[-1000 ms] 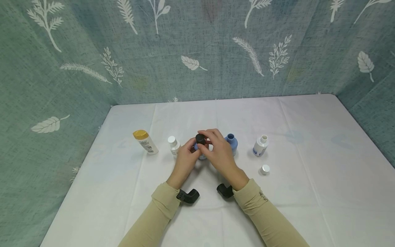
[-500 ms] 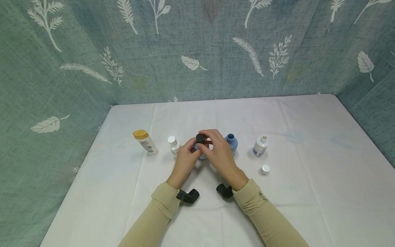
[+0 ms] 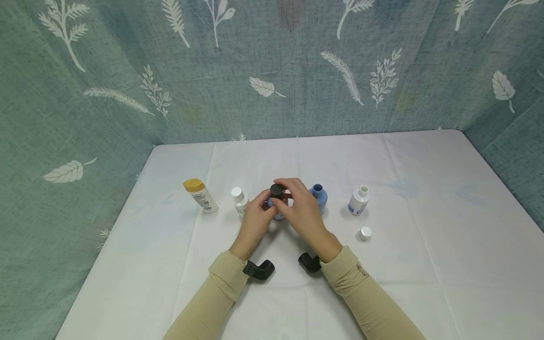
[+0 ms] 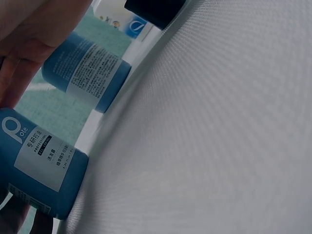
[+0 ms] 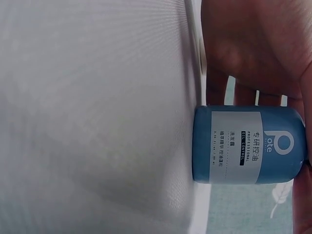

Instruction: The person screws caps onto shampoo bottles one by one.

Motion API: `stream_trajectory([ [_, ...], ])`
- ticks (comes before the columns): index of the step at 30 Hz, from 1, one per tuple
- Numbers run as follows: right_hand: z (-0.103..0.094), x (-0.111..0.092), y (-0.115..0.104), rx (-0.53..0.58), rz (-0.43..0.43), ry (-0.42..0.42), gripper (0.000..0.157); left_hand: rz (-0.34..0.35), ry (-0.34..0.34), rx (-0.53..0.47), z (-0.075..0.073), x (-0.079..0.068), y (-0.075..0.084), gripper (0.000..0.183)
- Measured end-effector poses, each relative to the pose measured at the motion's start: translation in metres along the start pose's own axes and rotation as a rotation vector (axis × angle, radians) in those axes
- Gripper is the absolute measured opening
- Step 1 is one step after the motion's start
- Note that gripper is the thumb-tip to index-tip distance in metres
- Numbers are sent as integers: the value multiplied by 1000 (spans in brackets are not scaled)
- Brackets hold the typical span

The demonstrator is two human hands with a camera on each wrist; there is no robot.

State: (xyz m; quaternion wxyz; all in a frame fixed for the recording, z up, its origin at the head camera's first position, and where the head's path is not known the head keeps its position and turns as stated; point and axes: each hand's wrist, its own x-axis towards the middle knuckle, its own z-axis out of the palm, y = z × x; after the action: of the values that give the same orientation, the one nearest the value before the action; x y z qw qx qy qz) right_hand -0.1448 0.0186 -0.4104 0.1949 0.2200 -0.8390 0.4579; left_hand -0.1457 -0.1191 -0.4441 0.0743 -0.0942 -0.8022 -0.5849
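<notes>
A small blue shampoo bottle with a pale label stands upright on the white cloth between my hands. Its black cap sits at the top, pinched between the thumb and fingers of my right hand. My left hand grips the upper part of this bottle from the left side. The label shows in both wrist views, while the hands hide most of the bottle in the head view. Just right of it, partly behind my right hand, a second blue bottle stands uncapped.
A white bottle with a white cap stands left of my hands, with a yellow-capped bottle farther left. On the right are an uncapped white bottle and a loose white cap. A patterned curtain hangs behind the table.
Over the last second the black cap and my right fingers have shifted very slightly to the right. Both hands keep their hold, and the other bottles stay in place.
</notes>
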Motion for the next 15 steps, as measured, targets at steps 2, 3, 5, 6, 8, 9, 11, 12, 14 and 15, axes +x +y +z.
stream_trajectory([
  [2, 0, 0, 0, -5, 1, -1, 40, -1, -1, -9, 0, 0, -1, 28],
  [3, 0, 0, 0, -6, 0, -1, 40, 1, -2, -11, 0, 0, -1, 28],
  [5, 0, 0, 1, -8, -6, 1, 40, 1, -6, -18, 0, 0, 0, 28],
  [6, 0, 0, 1, -9, -10, 4, 39, 0, -8, -17, -1, 0, 1, 28],
  [8, 0, 0, 0, -10, -22, 11, 39, -8, -12, -18, -2, -1, 5, 28],
  [9, 0, 0, 0, -11, -26, 15, 38, -2, -13, -16, -2, -2, 10, 28],
  [11, 0, 0, -1, -16, -30, 20, 38, 0, -18, -15, -4, -4, 18, 28],
  [12, 0, 0, -1, -18, -31, 23, 38, 1, -19, -15, -4, -5, 22, 29],
  [14, 0, 0, -1, -22, -29, 25, 38, 5, -18, -14, -5, -7, 30, 29],
  [15, 0, 0, -1, -24, -29, 26, 38, 7, -17, -8, -5, -7, 32, 29],
])
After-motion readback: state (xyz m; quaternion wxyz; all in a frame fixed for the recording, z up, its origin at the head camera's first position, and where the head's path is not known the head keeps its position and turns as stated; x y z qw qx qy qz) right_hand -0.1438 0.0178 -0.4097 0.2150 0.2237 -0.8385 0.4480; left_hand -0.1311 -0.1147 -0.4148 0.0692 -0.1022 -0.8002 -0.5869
